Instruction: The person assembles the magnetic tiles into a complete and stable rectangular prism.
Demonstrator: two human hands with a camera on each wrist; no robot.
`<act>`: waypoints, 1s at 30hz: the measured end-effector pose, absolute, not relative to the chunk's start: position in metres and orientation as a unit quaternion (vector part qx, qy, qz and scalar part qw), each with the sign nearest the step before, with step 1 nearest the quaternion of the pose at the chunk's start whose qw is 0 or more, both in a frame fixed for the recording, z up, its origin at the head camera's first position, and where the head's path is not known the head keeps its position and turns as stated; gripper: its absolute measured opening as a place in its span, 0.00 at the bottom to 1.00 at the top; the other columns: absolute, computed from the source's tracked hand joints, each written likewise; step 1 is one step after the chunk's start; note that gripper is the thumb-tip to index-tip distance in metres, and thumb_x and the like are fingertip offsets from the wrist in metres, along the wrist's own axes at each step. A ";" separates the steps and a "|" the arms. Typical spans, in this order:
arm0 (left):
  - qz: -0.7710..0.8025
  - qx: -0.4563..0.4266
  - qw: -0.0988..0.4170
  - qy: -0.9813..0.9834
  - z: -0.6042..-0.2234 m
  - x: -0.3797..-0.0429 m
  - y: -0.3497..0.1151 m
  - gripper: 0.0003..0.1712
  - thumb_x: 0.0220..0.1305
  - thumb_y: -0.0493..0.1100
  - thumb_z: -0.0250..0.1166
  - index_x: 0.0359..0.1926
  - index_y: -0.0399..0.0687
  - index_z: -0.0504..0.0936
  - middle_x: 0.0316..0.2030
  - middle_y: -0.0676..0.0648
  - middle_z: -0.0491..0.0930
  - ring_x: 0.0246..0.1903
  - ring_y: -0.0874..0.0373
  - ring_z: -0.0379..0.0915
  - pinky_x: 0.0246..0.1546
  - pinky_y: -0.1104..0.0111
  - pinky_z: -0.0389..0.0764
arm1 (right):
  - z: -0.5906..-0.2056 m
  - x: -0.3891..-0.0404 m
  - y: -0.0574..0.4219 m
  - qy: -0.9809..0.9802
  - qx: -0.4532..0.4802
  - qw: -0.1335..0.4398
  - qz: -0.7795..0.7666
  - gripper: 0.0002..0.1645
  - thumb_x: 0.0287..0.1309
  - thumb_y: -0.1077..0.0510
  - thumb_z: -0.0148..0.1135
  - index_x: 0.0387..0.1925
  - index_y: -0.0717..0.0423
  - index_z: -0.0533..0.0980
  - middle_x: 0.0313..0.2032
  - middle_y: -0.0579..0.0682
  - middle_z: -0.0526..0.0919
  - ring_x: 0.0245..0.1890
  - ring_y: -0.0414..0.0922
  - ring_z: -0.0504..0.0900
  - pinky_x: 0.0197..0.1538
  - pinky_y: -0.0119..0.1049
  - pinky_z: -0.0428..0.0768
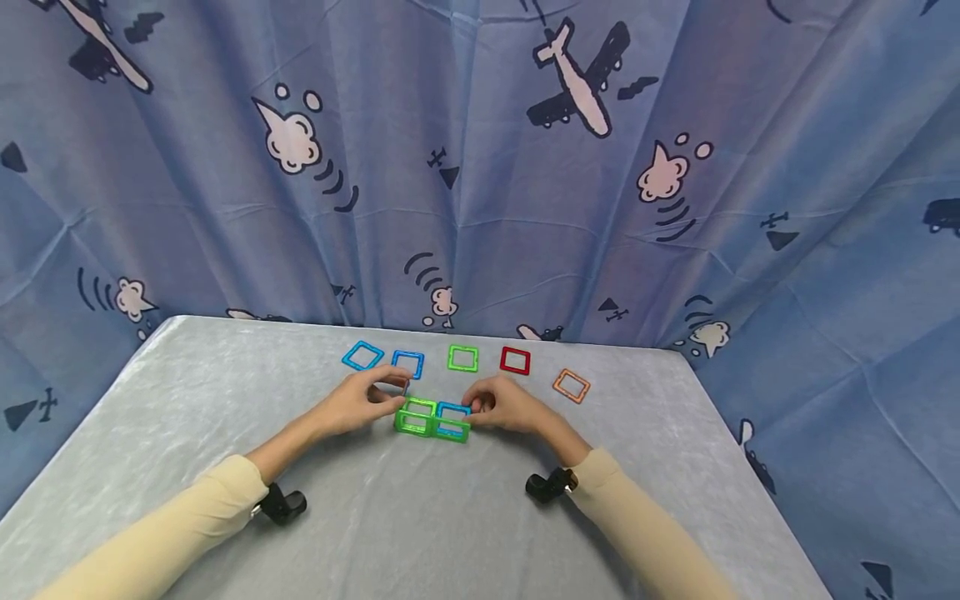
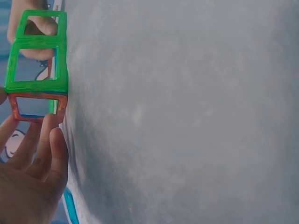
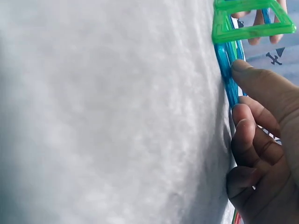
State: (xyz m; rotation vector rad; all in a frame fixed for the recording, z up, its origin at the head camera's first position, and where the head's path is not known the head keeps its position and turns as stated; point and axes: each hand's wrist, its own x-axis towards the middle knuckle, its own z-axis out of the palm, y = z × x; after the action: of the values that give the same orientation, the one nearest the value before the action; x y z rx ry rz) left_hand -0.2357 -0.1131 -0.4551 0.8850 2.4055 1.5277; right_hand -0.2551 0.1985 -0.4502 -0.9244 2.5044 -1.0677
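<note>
In the middle of the table stands a small joined row of square magnetic tiles, with green tiles (image 1: 412, 432) along the front and a blue tile (image 1: 453, 407) behind at the right. My left hand (image 1: 358, 404) is at the row's left end. In the left wrist view its fingers and thumb close around an orange-red tile (image 2: 37, 96), which meets a green tile (image 2: 39, 86) there. At the right end, my right hand (image 1: 510, 406) pinches a blue tile (image 3: 225, 70) between thumb and index finger, beside an upright green tile (image 3: 247, 34).
Behind the row lie loose square tiles: two blue ones (image 1: 372, 347), a green one (image 1: 463, 347), a red one (image 1: 516, 349) and an orange one (image 1: 577, 377). A blue curtain (image 1: 480, 233) with printed planes hangs along the table's (image 1: 420, 533) far edge.
</note>
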 end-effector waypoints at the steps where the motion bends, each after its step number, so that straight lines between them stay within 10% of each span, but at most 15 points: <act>1: 0.511 0.297 0.079 0.803 -0.455 -0.236 -0.113 0.25 0.72 0.39 0.66 0.66 0.36 0.74 0.57 0.34 0.78 0.45 0.47 0.83 0.47 0.53 0.82 | -0.450 -0.253 0.199 0.865 -0.317 0.133 -0.366 0.08 0.57 0.62 0.76 0.38 0.59 0.84 0.27 0.43 0.79 0.26 0.37 0.73 0.30 0.29 0.73; 30: 0.512 0.316 0.057 0.797 -0.459 -0.240 -0.101 0.19 0.71 0.32 0.60 0.61 0.33 0.78 0.56 0.38 0.80 0.53 0.44 0.79 0.54 0.56 0.79 | -0.451 -0.214 0.194 0.873 -0.319 0.122 -0.348 0.10 0.55 0.61 0.78 0.34 0.57 0.82 0.25 0.41 0.77 0.25 0.35 0.73 0.28 0.29 0.73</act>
State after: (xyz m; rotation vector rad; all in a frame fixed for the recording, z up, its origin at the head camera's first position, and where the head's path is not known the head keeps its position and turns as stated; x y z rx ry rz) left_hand -0.2396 -0.1015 -0.4588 0.9580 2.4160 1.5521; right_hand -0.2140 0.1944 -0.4508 -0.9312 2.5490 -1.0164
